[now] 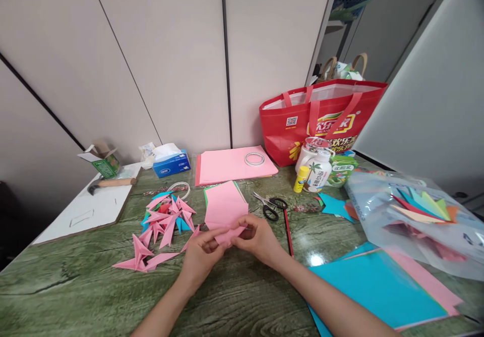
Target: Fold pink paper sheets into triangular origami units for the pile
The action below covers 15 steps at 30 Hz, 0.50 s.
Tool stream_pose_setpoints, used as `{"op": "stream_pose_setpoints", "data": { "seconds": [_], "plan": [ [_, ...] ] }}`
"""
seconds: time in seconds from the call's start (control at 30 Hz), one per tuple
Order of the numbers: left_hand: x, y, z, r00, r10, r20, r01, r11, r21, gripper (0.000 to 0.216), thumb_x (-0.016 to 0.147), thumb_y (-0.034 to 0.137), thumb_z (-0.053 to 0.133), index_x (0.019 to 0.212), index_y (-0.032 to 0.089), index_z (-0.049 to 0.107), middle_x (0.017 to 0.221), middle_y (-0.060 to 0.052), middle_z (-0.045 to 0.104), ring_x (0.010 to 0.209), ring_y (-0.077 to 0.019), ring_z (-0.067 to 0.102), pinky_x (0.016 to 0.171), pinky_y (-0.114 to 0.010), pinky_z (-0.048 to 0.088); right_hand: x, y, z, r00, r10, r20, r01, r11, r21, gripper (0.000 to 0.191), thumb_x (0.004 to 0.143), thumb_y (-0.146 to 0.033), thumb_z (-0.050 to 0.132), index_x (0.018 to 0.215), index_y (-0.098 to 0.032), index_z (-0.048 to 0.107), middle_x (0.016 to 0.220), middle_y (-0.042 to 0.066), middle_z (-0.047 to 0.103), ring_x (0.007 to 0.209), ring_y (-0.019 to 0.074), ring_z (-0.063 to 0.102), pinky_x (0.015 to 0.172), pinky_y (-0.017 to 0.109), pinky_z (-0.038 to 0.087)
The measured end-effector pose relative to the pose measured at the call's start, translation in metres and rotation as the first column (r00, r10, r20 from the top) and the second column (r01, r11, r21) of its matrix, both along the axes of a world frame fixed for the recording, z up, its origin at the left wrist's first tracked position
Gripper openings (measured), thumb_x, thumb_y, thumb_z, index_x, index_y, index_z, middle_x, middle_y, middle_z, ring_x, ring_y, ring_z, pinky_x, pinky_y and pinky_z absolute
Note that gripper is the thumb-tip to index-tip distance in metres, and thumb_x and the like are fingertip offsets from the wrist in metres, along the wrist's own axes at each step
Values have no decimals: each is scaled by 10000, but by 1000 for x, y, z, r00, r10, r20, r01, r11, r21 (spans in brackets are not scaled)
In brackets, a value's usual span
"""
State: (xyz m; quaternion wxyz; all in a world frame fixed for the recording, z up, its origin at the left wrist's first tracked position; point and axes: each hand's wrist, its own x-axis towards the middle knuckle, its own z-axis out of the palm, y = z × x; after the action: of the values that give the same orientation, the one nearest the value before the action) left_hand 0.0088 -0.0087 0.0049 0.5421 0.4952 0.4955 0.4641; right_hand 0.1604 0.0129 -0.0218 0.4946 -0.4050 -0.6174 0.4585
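Between both hands is a small piece of folded pink paper point(229, 236), held just above the table. My left hand point(204, 254) pinches its left side, and my right hand point(257, 238) grips its right side, with the fingertips of both nearly meeting at the lower edge. Right behind it lies a stack of square paper point(226, 201), pink on top with green and white edges showing. To the left is a pile of folded pink and blue paper pieces point(170, 221). One pink folded star shape point(138, 254) lies closer to me.
Black-handled scissors point(270, 211) and a red pencil point(288, 232) lie right of the paper. Behind stand a yellow glue stick point(301, 179), a white bottle point(318, 171) and a red bag point(280, 140). Blue sheets point(378, 286) lie front right; a hammer point(113, 183) rests on a white board point(94, 211).
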Motion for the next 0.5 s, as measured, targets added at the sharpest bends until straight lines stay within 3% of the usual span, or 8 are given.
{"op": "stream_pose_setpoints", "data": {
  "seconds": [0.27, 0.5],
  "plan": [
    [-1, 1, 1, 1000, 11, 4, -11, 1000, -12, 308, 520, 158, 717, 827, 144, 691, 610, -11, 708, 576, -151, 652, 583, -228, 515, 4, 4, 12, 983, 24, -181, -52, 987, -153, 144, 588, -116, 574, 717, -165, 533, 636, -32, 539, 569, 119, 567, 535, 230, 473],
    [-3, 5, -10, 999, 38, -9, -38, 999, 25, 340, 527, 222, 724, 851, 127, 683, 655, -25, 709, 614, -161, 654, 590, -237, 516, 8, 12, 6, 950, 1, -313, -64, 979, -191, 174, 620, -180, 573, 778, -191, 502, 802, -21, 514, 517, 82, 562, 493, 226, 495]
  ]
}}
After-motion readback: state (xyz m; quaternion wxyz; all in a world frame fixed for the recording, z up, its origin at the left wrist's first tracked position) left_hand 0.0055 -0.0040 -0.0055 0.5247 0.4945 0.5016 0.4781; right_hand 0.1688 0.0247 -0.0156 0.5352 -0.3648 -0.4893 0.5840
